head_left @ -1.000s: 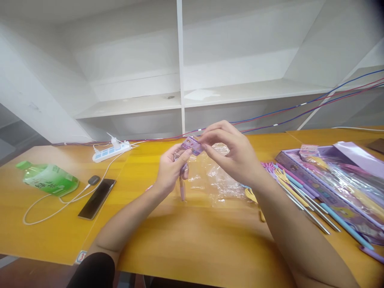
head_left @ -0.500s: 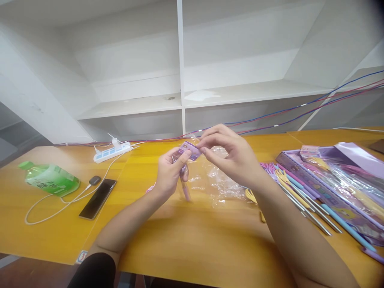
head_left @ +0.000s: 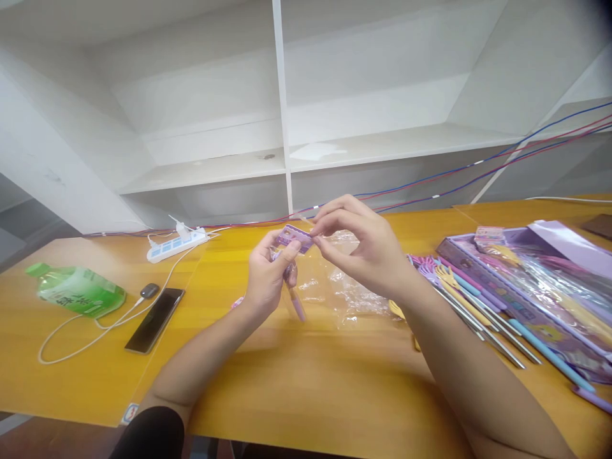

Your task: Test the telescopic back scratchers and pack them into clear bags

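Observation:
My left hand is closed around a small printed purple card, thumb on its face. Below those fingers hangs a purple handle, seemingly in clear wrap; its upper end is hidden. The fingertips of my right hand pinch at the card's right edge, where a bit of clear film shows. Crumpled clear plastic bags lie on the table behind and below my hands. A yellow fork is partly covered by my right forearm.
Right of my arm lie several forks with coloured handles and metal shafts, beside a purple box of wrapped pieces. On the left are a green bottle, a phone and a power strip. Cables run along the back.
The card has tilted slightly in my left hand, and a strip of clear film now shows by my right fingertips. The camera view has shifted a little.

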{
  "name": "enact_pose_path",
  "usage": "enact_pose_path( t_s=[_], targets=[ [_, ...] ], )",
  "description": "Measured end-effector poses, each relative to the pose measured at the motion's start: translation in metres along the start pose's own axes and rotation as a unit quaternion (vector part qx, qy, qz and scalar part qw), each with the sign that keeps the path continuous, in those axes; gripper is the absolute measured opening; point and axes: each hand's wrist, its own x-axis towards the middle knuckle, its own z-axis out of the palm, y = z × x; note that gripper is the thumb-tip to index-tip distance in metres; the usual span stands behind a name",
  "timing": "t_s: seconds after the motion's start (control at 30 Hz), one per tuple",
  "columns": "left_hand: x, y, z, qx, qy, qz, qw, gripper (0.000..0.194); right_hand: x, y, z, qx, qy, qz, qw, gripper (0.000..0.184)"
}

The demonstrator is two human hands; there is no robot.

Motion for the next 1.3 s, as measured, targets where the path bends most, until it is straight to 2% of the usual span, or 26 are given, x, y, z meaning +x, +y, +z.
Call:
enact_pose_path(
  t_s=[0.27, 0.37, 0.47, 0.57, 0.73, 0.87, 1.1, 1.3],
  targets=[
    [-0.002, 0.002, 0.001, -0.016, 0.021, -0.002, 1.0, 0.035, -0.002, 0.0, 0.004, -0.012, 0.007, -0.002, 1.0, 0.007],
    [-0.004, 0.002, 0.002, -0.02, 0.024, -0.003, 1.0, 0.035, -0.002, -0.001, 0.005, 0.022, -0.002, 0.013, 1.0, 0.005],
    [-0.004, 0.001, 0.002, -0.019, 0.01, 0.0, 1.0, 0.034, -0.002, 0.0, 0.006, 0.094, -0.014, 0.061, 0.994, 0.007],
    [-0.003, -0.002, 0.001, -0.011, -0.023, -0.001, 1.0, 0.034, -0.001, 0.003, 0.005, 0.113, -0.008, 0.083, 0.99, 0.015],
    [-0.002, -0.006, 0.0, 0.028, -0.09, -0.019, 0.995, 0.049, 0.0, 0.007, -0.003, 0.096, 0.041, 0.072, 0.992, 0.013],
    [-0.004, -0.009, 0.002, 0.043, -0.131, -0.015, 0.99, 0.052, 0.0, 0.004, -0.01, 0.084, 0.04, 0.057, 0.994, 0.011],
    [-0.009, -0.014, 0.003, 0.059, -0.14, -0.005, 0.988, 0.053, 0.001, 0.001, -0.019, 0.0, 0.012, -0.005, 1.0, 0.008],
    [-0.009, -0.016, 0.003, 0.068, -0.159, 0.011, 0.985, 0.049, 0.002, 0.002, -0.014, -0.081, 0.048, -0.048, 0.994, 0.009]
  ],
)
